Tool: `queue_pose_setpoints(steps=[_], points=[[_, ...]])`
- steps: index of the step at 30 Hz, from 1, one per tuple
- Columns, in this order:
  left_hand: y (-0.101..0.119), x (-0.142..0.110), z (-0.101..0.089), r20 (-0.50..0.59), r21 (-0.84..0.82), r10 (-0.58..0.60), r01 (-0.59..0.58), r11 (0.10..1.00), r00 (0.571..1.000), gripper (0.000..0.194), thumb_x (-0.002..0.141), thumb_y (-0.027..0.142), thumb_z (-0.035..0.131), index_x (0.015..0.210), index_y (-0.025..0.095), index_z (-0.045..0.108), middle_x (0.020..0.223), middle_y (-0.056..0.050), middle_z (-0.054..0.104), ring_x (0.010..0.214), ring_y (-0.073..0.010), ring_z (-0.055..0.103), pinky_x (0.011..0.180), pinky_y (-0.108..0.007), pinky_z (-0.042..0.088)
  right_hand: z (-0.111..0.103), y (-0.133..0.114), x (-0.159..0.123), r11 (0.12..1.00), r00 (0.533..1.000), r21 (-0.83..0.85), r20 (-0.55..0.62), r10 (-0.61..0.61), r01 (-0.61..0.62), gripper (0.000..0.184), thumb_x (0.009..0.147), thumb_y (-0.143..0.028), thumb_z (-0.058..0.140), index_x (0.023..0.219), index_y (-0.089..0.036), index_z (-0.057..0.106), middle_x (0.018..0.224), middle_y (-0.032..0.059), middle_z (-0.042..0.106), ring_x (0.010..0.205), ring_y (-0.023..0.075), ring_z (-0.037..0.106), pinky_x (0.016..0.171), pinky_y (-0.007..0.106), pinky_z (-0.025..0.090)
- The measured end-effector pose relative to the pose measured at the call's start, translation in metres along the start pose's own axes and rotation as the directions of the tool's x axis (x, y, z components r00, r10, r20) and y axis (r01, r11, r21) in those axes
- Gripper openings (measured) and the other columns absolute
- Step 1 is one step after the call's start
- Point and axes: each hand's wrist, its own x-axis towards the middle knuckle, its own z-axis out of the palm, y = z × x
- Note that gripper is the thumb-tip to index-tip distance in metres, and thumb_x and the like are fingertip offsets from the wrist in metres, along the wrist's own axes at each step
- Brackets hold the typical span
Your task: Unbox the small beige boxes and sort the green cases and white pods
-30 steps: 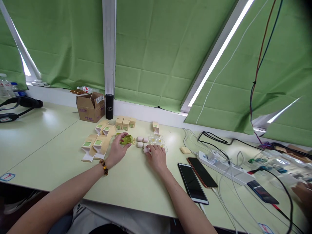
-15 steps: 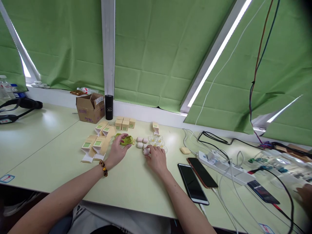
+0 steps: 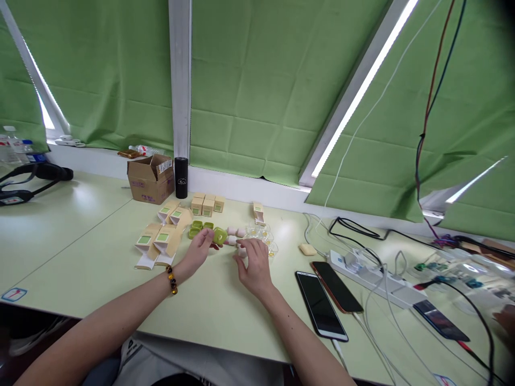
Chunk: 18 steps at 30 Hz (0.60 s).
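My left hand (image 3: 200,246) is closed on a small green square cup (image 3: 219,235), held tilted above the table with its face toward me. Just behind that hand stand several matching green cups (image 3: 196,225). My right hand (image 3: 255,268) is over the nearest pale pink cylinder (image 3: 242,252), thumb and fingers apart. A few more pale pink cylinders (image 3: 232,231) stand between the hands. Behind my right fingers lie clear plastic cups (image 3: 263,232) with yellowish bits in them, partly hidden.
Opened small cartons (image 3: 164,241) lie left; closed ones (image 3: 203,205) stand behind. A cardboard box (image 3: 148,182) and black tumbler (image 3: 181,178) are at the back. On the right are two phones (image 3: 322,305), a power strip (image 3: 374,279), cables and a yellowish block (image 3: 308,250).
My left hand has taken up one green cup and moved slightly right, away from the others. My right thumb and fingers have spread from the pink cylinder.
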Motion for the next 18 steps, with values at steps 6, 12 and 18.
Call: queue_pose_setpoints(steps=[6,12,18], points=[[0.003,-0.011,0.015,0.091,-0.181,-0.131,0.145,0.973,0.987,0.055,0.094,0.073,0.052,0.101,0.020,0.058,0.090,-0.011,0.078,0.087,-0.0260,0.076,0.085,-0.043,0.059,0.008,-0.011,-0.002,0.990,0.991,0.128,-0.130,-0.036,0.053,0.059,0.095,-0.035,0.069,0.145,-0.023,0.042,0.133,0.0159,0.061,0.126,0.0341,0.056,0.105,0.056,0.047],[0.000,-0.016,0.024,0.202,-0.252,-0.162,0.211,0.944,0.966,0.058,0.093,0.072,0.053,0.113,0.018,0.063,0.097,-0.014,0.077,0.094,-0.0307,0.077,0.080,-0.043,0.060,0.011,-0.016,-0.002,0.980,0.982,0.185,-0.187,-0.037,0.072,0.066,0.091,-0.032,0.074,0.148,-0.025,0.041,0.137,0.0162,0.061,0.131,0.0341,0.056,0.108,0.057,0.048],[-0.004,-0.019,0.031,0.242,-0.085,-0.104,0.128,0.988,0.965,0.048,0.097,0.064,0.052,0.110,0.020,0.067,0.109,-0.012,0.074,0.103,-0.0276,0.072,0.086,-0.039,0.059,0.013,-0.017,-0.004,0.952,0.982,0.290,-0.180,-0.050,0.101,0.052,0.092,-0.021,0.066,0.140,-0.027,0.048,0.131,0.0136,0.066,0.126,0.0310,0.062,0.104,0.053,0.053]])
